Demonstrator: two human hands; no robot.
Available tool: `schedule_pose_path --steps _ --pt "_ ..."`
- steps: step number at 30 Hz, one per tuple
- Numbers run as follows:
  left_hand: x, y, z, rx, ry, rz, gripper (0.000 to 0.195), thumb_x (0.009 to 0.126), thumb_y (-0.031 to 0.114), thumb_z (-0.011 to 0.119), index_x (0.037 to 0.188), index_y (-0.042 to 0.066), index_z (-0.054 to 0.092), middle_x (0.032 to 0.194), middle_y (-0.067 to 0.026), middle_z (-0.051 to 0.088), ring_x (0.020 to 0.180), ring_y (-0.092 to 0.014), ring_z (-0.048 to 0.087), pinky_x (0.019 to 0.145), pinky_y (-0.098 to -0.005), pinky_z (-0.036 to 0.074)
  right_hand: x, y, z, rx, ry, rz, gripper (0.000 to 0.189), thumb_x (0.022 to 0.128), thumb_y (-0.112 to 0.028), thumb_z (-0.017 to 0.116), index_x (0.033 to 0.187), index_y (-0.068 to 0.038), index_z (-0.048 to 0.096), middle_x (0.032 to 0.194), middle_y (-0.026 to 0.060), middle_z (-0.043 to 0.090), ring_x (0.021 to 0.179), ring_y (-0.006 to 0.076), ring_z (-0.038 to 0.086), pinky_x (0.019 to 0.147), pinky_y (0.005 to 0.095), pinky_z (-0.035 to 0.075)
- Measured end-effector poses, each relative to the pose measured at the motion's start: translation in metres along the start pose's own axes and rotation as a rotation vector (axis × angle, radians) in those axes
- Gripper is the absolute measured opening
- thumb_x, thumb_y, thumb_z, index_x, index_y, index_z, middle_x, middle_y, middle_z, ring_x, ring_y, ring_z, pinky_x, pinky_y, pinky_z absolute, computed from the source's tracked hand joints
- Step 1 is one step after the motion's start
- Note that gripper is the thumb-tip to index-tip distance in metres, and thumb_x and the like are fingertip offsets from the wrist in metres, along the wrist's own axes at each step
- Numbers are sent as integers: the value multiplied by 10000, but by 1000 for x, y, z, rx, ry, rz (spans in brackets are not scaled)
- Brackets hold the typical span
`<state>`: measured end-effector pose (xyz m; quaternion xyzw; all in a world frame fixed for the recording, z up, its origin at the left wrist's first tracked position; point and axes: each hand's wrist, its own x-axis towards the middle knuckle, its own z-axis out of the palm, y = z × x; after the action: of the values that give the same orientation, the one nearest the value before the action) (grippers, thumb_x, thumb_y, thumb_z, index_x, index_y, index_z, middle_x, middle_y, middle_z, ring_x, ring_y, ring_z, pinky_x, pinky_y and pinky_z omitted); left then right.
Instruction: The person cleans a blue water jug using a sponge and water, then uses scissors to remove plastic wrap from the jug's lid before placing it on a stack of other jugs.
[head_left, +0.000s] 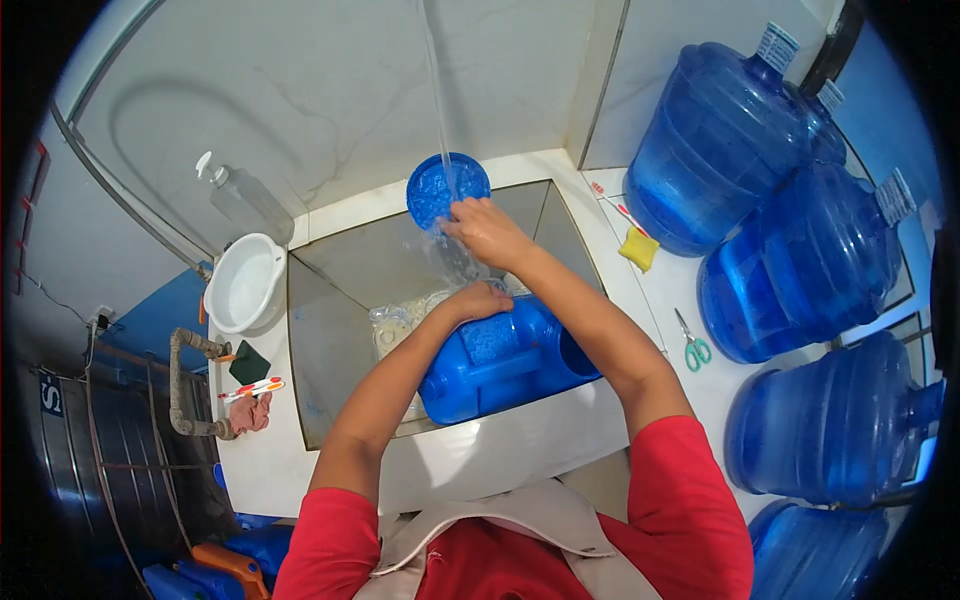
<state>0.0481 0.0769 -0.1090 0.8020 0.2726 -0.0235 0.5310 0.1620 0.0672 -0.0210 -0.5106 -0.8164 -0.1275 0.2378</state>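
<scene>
My right hand (487, 234) holds a round blue plastic lid (424, 187) by its near edge, over the far side of a tiled sink (334, 360). A clear stream of water (437, 97) falls from above into the lid, and some splashes down below it. Nearer to me, my left hand (484, 302) grips the upper side of a blue plastic water container (487, 367); its fingertips are partly hidden. The container lies on its side across the sink's near part, with its wide round opening facing right, partly behind my right forearm.
Large blue water bottles (712, 150) line the right counter, near green-handled scissors (696, 351), a yellow sponge (639, 249) and a toothbrush (619, 208). On the left are a white basin (246, 283), a pump bottle (251, 202), a dark green scouring pad (249, 364) and pipes (180, 382).
</scene>
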Motion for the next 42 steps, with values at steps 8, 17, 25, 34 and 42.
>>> schedule_pose_path --steps 8,17,25,34,42 --pt "-16 8 9 548 -80 125 737 646 428 669 1224 20 467 1086 -202 581 968 -327 575 869 -366 433 2 6 -1 33 45 40 319 699 -55 546 1007 -78 622 840 98 504 826 272 487 711 366 378" --pt "-28 32 -4 577 -170 170 541 756 410 587 1165 61 524 1030 -227 589 935 -381 568 842 -417 434 1 0 -5 25 36 125 276 698 -46 517 941 -95 639 831 82 502 851 255 491 727 373 380" --pt "-92 87 52 655 262 240 357 844 350 496 870 0 561 795 -192 605 735 -359 600 637 -460 476 -11 10 -4 -45 103 143 301 713 -42 509 989 -80 622 845 85 510 840 259 496 720 367 390" --pt "-83 80 19 944 389 298 330 669 162 643 935 33 498 833 -141 582 808 -308 593 670 -437 467 23 12 -17 186 -34 201 325 729 -100 547 1044 -22 574 946 146 553 948 309 517 811 395 400" --pt "18 50 -74 1120 468 237 347 609 117 643 944 42 593 1090 -190 543 1153 -324 441 969 -413 346 0 115 -37 533 339 1056 445 819 -261 541 1130 43 449 1085 252 546 988 323 557 826 383 447"
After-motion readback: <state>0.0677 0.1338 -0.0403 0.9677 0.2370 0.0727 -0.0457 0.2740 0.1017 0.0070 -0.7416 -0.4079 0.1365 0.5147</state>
